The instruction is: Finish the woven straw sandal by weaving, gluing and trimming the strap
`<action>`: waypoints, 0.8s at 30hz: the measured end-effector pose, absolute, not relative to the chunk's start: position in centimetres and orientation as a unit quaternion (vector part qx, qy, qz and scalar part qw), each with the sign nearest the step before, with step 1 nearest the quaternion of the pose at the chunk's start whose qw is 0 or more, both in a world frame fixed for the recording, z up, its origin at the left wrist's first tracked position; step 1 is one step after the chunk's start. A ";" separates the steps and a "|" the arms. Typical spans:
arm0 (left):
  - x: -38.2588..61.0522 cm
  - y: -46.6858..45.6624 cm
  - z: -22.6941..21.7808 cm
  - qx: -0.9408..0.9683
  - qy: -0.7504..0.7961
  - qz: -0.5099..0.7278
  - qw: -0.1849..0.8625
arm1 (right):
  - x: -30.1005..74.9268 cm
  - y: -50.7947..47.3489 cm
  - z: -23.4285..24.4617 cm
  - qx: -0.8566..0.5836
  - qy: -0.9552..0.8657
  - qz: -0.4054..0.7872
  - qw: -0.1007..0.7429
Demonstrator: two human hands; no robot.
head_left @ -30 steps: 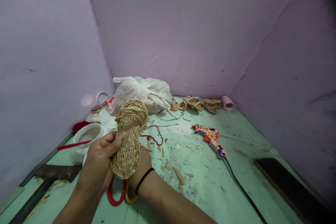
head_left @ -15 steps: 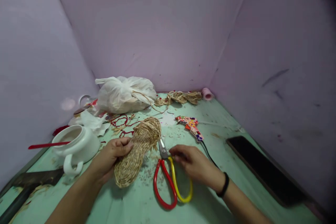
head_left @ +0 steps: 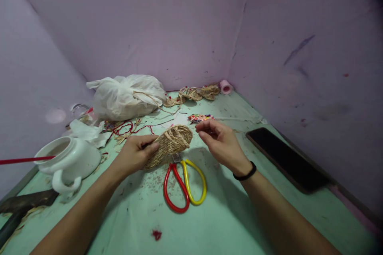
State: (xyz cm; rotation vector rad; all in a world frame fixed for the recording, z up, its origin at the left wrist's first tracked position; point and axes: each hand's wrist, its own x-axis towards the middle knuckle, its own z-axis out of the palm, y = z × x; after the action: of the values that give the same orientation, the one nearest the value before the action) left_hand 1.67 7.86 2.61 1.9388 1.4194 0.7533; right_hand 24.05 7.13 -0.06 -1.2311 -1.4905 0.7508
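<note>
"So, where is the woven slipper (head_left: 169, 143)?"

"Held up over the near middle of the table (head_left: 134, 223), tilted, its right end pointing a little to the far side. The left hand (head_left: 136, 155) has its left end pinched between thumb and fingers."

"And the right hand (head_left: 220, 143)?"

"Half open, fingers loosely curved, thumb apart from them. I see nothing in it. The fingertips hover just beside the slipper's right end, with a small gap between."

"What is the slipper like?"

"Straw-coloured, ribbed with coiled rows, rounded like a sole, with thicker strands crossing its right part."

"Below it?"

"Scissors (head_left: 182, 183), with smooth looped handles, one red and one yellow. The slipper hides most of the blades."

"Farther out?"

"Beyond the right hand, a flower-patterned object (head_left: 201, 118), partly covered by that hand. To the right lies a flat, dark phone (head_left: 287, 161); to the left, a glossy white pot (head_left: 80, 159) with a curved handle. On the far side, a crinkled, knotted plastic bag (head_left: 128, 97), then rough plaited straw (head_left: 196, 94) and a pink spool (head_left: 226, 87) on its side."
</note>
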 end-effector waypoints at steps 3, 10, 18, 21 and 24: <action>1.2 8.0 2.0 0.741 0.523 0.263 0.330 | 24.0 6.9 0.7 -0.510 -0.567 0.429 0.484; 0.8 8.0 2.2 0.708 0.526 0.295 0.367 | 22.5 6.4 1.1 -0.480 -0.510 0.555 0.449; 4.5 4.3 2.6 0.636 0.588 0.399 0.301 | 21.1 6.9 -0.9 -0.503 -0.469 0.542 0.483; 5.5 3.8 2.3 0.572 0.582 0.389 0.427 | 21.0 6.8 -1.0 -0.502 -0.462 0.547 0.486; 5.7 3.8 2.1 0.555 0.566 0.384 0.473 | 20.7 6.5 -0.9 -0.502 -0.462 0.552 0.479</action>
State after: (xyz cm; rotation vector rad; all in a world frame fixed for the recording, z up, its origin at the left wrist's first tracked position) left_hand 5.75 3.84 2.05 1.3570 1.3862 0.9404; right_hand 20.73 6.51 -0.90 -1.2249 -1.1272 1.3474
